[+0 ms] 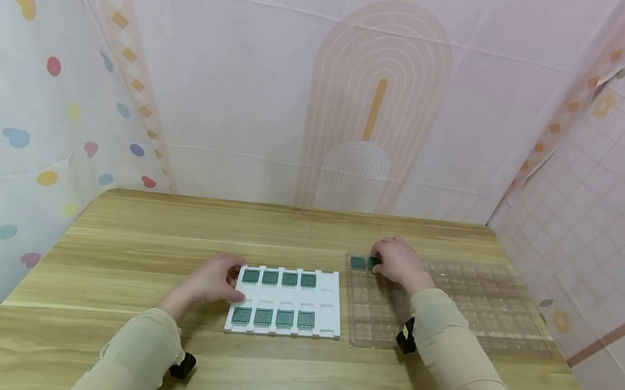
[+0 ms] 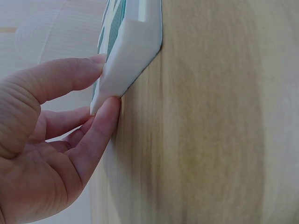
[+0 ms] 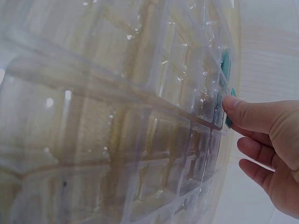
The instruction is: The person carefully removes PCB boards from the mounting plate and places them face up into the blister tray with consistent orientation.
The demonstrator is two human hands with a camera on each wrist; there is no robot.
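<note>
A white tray (image 1: 266,295) lies on the table with two rows of small green circuit boards (image 1: 290,279) in its slots; the slots at its right end hold none. My left hand (image 1: 211,279) grips the tray's left edge, thumb on the upper face and fingers against the side, as the left wrist view shows. Over the far left part of a clear plastic tray (image 1: 486,307), my right hand (image 1: 398,261) pinches one green circuit board (image 3: 229,122) between thumb and fingers. Another green board (image 1: 358,263) sits in the clear tray's far left corner compartment.
Both trays lie side by side on a wooden table (image 1: 278,379), with a narrow gap between them. Patterned cloth (image 1: 244,82) hangs behind the table and along both sides. Each wrist wears a black device (image 1: 183,366).
</note>
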